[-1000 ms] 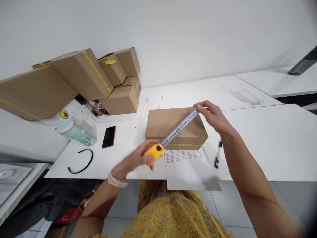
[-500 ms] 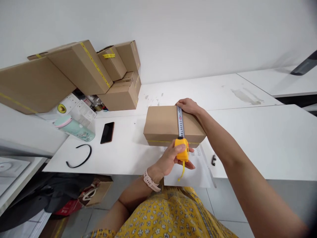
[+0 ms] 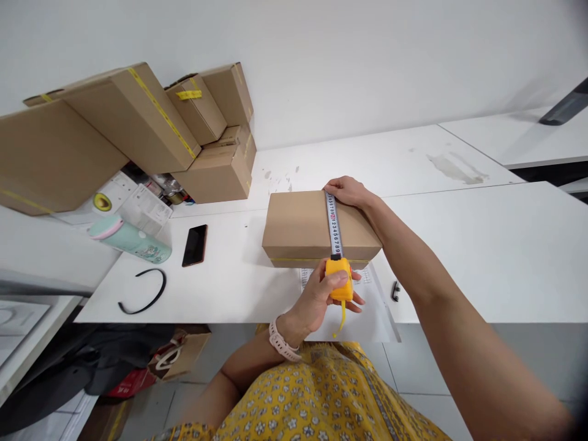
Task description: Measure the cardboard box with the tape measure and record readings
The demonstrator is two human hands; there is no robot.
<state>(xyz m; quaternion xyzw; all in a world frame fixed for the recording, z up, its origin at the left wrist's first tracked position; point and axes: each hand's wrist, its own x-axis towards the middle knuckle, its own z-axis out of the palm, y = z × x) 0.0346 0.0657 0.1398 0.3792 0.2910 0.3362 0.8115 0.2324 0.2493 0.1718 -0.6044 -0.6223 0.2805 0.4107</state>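
Now the tape measure (image 3: 339, 274) crosswise over the box (image 3: 296, 220), diagonal earlier.

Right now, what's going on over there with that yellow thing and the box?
The person's left hand holds a yellow tape measure by the near side of a cardboard box. Its pulled-out blade runs across the top to the far edge, where the right hand is at its end. A printed sheet juts past the table's near edge, and a phone lies left of the box.
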